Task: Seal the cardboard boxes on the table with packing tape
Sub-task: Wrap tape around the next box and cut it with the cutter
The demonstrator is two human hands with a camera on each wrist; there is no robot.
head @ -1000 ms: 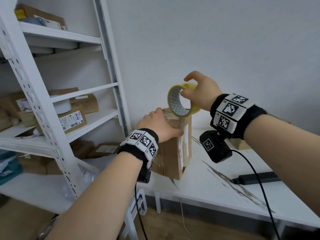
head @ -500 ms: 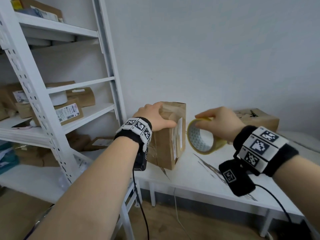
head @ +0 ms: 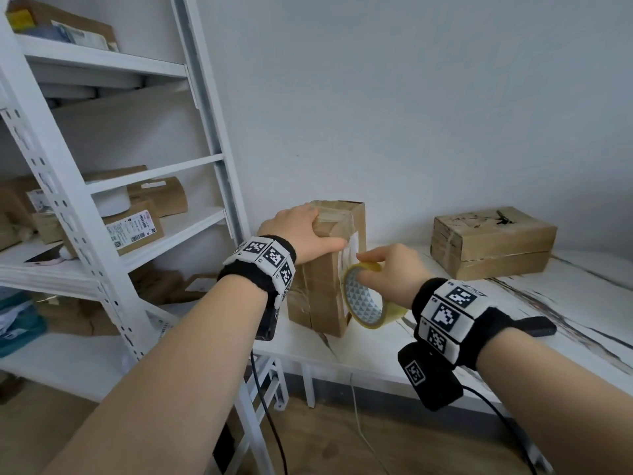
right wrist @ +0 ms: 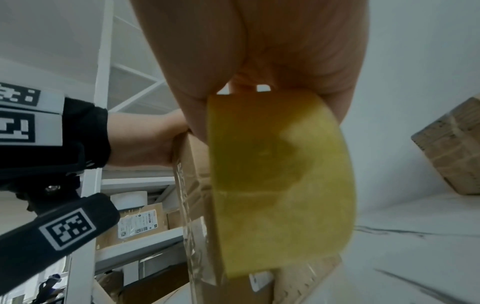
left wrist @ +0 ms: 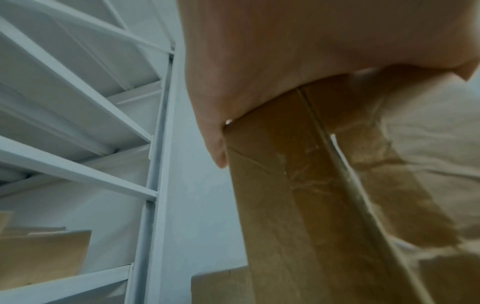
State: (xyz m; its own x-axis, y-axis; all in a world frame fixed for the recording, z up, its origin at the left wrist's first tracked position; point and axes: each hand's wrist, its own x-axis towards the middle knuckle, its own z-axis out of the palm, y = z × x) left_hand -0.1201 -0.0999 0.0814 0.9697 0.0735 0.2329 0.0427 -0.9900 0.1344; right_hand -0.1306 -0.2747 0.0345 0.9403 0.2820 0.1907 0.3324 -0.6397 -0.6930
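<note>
A tall brown cardboard box (head: 322,296) stands upright at the left end of the white table (head: 376,351). My left hand (head: 301,231) grips its top near edge, thumb along the right side; the left wrist view shows the palm (left wrist: 298,51) on the box top (left wrist: 298,185). My right hand (head: 390,272) holds a yellowish roll of packing tape (head: 368,301) against the box's right face, low near the white label (head: 349,252). In the right wrist view the tape roll (right wrist: 280,174) fills the centre beside the box (right wrist: 192,174). A second, flat box (head: 493,241) lies at the back right.
A white metal shelf rack (head: 113,269) with several parcels stands just left of the table. A black bar-shaped object (head: 534,325) lies on the table behind my right wrist. The white wall is close behind the boxes. Cables hang from both wrists.
My right hand brought the tape roll from above the box top down its right side and now presses it against the lower face. The left hand has stayed on the box top.
</note>
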